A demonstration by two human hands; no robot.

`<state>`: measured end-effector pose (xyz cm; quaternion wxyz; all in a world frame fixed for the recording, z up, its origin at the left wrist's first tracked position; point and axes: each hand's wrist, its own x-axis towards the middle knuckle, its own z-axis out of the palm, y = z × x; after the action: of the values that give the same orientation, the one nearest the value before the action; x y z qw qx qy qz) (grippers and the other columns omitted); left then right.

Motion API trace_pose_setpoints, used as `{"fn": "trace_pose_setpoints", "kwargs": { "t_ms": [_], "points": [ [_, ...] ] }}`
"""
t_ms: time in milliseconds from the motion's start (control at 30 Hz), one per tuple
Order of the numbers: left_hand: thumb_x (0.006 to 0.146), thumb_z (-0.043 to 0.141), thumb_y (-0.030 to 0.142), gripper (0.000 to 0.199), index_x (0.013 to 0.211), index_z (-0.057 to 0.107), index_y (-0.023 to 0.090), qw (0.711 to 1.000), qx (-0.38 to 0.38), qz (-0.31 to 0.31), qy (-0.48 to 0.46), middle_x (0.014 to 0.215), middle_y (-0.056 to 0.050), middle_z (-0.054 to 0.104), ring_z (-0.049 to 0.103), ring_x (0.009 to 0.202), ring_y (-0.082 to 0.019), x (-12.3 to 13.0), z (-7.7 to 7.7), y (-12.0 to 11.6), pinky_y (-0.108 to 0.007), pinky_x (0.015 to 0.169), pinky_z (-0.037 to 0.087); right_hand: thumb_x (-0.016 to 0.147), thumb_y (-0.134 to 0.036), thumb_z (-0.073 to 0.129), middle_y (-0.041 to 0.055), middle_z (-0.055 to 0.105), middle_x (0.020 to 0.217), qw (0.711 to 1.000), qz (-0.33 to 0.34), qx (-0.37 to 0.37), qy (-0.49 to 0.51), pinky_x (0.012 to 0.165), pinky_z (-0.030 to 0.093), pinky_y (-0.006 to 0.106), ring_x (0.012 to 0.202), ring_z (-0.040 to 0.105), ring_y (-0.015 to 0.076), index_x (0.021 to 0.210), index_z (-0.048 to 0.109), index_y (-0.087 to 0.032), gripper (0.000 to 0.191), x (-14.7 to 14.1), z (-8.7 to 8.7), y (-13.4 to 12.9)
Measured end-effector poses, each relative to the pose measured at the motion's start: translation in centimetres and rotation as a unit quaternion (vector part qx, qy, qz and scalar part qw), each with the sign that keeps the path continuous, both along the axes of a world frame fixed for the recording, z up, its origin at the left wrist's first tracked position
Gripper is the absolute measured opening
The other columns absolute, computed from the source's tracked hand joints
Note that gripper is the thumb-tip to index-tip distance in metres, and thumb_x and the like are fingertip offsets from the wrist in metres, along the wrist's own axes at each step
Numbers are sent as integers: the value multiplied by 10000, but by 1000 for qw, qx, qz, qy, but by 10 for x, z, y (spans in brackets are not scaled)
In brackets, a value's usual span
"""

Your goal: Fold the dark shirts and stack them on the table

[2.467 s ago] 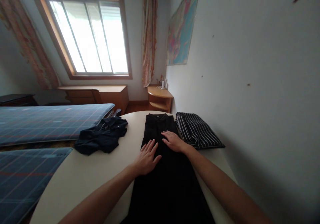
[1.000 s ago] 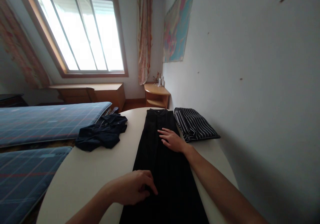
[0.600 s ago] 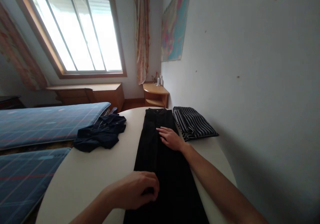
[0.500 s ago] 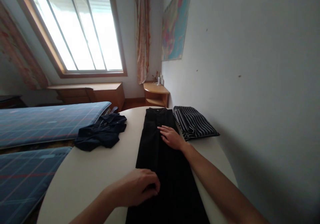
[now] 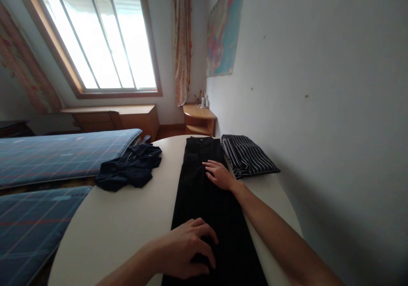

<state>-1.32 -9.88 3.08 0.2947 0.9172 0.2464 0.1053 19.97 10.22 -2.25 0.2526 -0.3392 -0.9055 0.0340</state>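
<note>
Black trousers [image 5: 191, 192] lie lengthwise down a pale round table [image 5: 127, 226], their waistband at the far edge. My right hand [image 5: 219, 175] rests flat on the upper part of the trousers, fingers stretched toward the left. Nearer to me, my left hand [image 5: 191, 250] is over the lower part, its fingers curved and spread apart, holding nothing. Whether its fingertips touch the cloth is hard to tell. To the right of the waistband sits a folded black-and-white striped cloth item [image 5: 248, 156].
A crumpled dark navy garment [image 5: 129, 169] lies at the table's left edge. Blue plaid mattresses [image 5: 63, 154] stand beyond it on the left. A white wall [image 5: 334, 128] runs close along the right side. A wooden corner shelf [image 5: 199, 112] is behind the table.
My left hand has moved a little to the right over the trousers, and its fingers have opened from a curled shape. My right hand has stayed in nearly the same place.
</note>
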Motion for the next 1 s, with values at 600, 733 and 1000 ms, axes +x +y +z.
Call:
{"fn": "trace_pose_setpoints", "kwargs": {
  "t_ms": [600,733,1000],
  "points": [
    [755,775,452,799,1468,438,322,998,27,22,48,1650,-77,153,131,1481,-441,5,-10,3,-667,1163,149,945,-247,502,42,645,1326,999,-30,-19,22,1119,397,470,1295,528,249,1170,714,-214,311,3,-1,3],
    [763,740,531,987,1569,209,327,996,1,13,85,1653,-114,9,2,1466,-479,6,-7,3,-735,1121,74,945,-269,517,64,659,1303,998,-42,-34,39,1091,421,452,1255,564,246,1108,726,-206,273,2,1,1],
    [791,734,413,854,1534,327,305,995,-72,-18,63,1644,-107,134,60,1472,-449,3,7,-4,-710,1126,161,903,-241,576,73,711,1150,994,-32,-57,85,1002,473,405,1097,633,221,990,691,-211,148,3,8,-2]
  ]
}}
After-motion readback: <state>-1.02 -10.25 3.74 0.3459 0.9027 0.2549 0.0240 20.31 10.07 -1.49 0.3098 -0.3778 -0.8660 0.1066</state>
